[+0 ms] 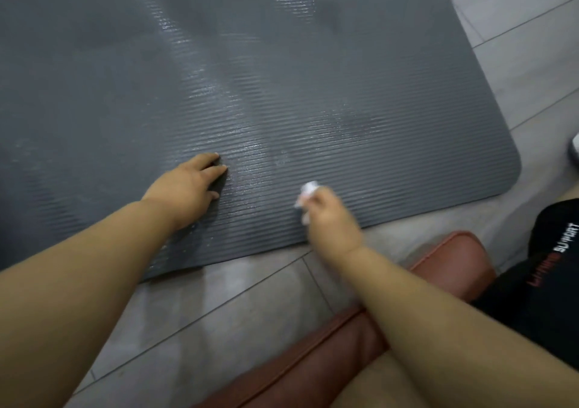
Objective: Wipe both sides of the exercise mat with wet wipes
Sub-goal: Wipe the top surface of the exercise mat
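While the grey exercise mat (313,79) lies flat on the tiled floor (219,307), with wet streaks shining across its ribbed top, the main risk I see is the mat sliding or bunching up along the near edge. Starting on the left: the left hand (188,185) is spread open and pressed palm-down on the mat, fingers splayed and gripping nothing, just pinning it. If that hand lifts or eases off mid-stroke, I'd guess the wipe drags the mat across the smooth tile, since damp foam on tile doesn't hold much. Moving right, the right hand (329,219) is closed around a scrunched white wet wipe (308,190), which pokes out past the fingertips and sits right at the mat surface near the front edge; it's blurry, so I can't tell exactly how hard it's pressing. That wipe is balled up pretty small, so it could miss strips between passes or dry out and just smear things, and it might shed bits in the ribs. Further right, the rounded mat corner (501,169) looks duller than the middle, so it might get skipped. And the underside can't be seen at all, so flipping a wet mat onto the floor could pick grime straight back up.
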A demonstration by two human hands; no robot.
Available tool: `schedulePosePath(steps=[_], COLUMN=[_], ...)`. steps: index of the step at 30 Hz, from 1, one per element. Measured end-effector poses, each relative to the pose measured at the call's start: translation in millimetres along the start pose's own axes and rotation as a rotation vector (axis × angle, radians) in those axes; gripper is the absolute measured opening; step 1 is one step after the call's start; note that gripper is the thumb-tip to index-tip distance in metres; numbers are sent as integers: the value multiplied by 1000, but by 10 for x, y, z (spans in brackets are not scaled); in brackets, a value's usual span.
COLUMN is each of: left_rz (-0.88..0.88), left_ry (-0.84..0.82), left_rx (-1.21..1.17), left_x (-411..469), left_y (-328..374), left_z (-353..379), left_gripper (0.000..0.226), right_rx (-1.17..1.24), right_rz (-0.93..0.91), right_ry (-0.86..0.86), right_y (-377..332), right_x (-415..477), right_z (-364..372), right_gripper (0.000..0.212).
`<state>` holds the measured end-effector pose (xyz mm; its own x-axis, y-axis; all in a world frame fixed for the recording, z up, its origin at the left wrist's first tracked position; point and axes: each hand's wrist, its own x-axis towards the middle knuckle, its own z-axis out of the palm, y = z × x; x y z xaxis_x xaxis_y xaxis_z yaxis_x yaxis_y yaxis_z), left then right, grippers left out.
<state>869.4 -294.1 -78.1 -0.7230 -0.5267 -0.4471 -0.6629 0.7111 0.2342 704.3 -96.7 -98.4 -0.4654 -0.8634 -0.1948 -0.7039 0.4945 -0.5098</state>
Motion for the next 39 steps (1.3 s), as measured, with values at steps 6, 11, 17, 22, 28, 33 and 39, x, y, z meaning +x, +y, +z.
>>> schedulePosePath(steps=[6,11,17,22,28,33,39], left_rz=[-75,-153,-39,127,162,183,86], left_ry=[103,3,-95,-183,-353,-374,-60], left_rx=[-19,43,269,498,488,525,268], left_x=[80,215,394,472,624,678,827], left_y=[106,144,-20,-212,-316,-383,-473], left_z=[50,-90,-336,-493,-600,-827,-753], left_gripper=[54,57,62,66,71,64,64], right_rx=[-113,-59,-49,-65,-22,-65,-32], right_rz=[610,23,-378,515,28,-412,527], right_ry=[334,280,-55,363,254,-13,437], right_y=[772,-76,-85,574,-247,-255,430], right_x=[279,253,482,918,967,1031,1480], right_z=[-574,184,126,-531,248,140,-532], right_gripper=[30,33,32,33,37,33,34])
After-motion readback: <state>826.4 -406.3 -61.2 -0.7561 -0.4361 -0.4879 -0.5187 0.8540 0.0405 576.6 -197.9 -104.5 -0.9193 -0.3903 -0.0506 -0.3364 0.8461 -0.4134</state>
